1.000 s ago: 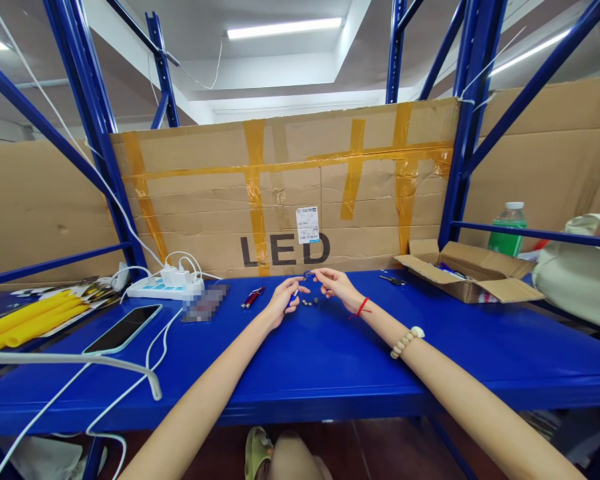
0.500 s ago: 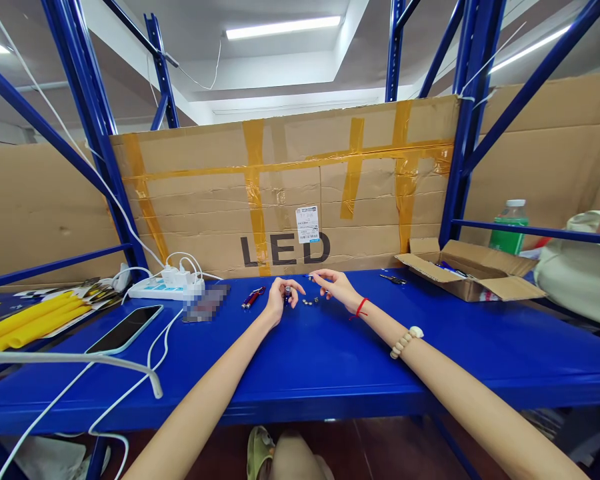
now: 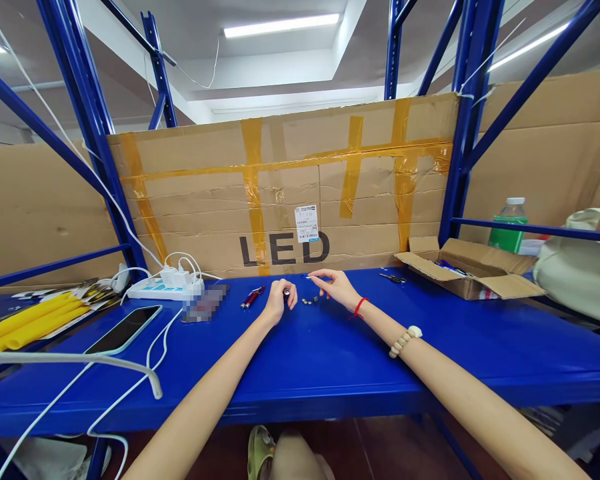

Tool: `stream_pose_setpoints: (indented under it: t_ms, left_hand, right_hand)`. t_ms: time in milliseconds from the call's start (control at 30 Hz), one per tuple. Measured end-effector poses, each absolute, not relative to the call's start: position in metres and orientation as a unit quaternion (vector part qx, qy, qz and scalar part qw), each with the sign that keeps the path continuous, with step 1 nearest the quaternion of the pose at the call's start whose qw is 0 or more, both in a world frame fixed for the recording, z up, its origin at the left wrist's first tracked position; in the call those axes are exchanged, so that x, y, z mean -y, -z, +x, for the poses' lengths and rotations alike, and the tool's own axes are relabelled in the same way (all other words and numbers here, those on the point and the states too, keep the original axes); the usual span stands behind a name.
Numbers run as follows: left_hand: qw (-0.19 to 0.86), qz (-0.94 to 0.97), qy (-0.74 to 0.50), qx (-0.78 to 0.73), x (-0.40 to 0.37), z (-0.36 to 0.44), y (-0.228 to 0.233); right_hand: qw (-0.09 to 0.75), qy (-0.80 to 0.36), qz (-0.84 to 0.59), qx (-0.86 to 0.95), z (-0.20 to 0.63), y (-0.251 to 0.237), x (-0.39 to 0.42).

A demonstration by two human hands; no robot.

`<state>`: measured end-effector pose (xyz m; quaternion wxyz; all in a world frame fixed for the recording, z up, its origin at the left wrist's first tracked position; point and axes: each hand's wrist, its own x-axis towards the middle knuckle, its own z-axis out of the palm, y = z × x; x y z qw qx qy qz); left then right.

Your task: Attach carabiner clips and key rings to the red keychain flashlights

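Head view: our left hand [image 3: 279, 301] grips a small torch [image 3: 286, 293]; right hand [image 3: 337, 287] pinches a tiny part [image 3: 306, 276]; loose cells [image 3: 309, 301] may roll off the bench [image 3: 330, 360].

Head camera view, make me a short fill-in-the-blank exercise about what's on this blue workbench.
1. The cardboard sheet behind the bench is printed with the letters ____.
2. The right hand has a ____ string at its wrist.
3. The phone lies screen-up, on the ____ side of the left hand.

Missing words: LED; red; left
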<state>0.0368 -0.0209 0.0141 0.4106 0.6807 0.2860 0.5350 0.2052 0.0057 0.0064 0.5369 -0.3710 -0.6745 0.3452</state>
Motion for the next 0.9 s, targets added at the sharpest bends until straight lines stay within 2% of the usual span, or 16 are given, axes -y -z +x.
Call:
stream_pose_setpoints:
  t_ms: [267,500,900]
  left_hand:
    - [0.446,0.632,-0.551,-0.313,0.007,0.039,-0.008]
    - [0.512,0.620,-0.508,-0.308,0.008,0.042,-0.005]
    - [0.487,0.624,-0.522,-0.318,0.008,0.040,-0.007]
  right_hand:
    - [0.522,-0.371,-0.364,0.676,0.204,-0.008,-0.004]
    - [0.486,-0.383,-0.346,0.706,0.202,-0.010,0.001]
    - [0.466,-0.262,-0.378,0.756,0.202,-0.008,0.000]
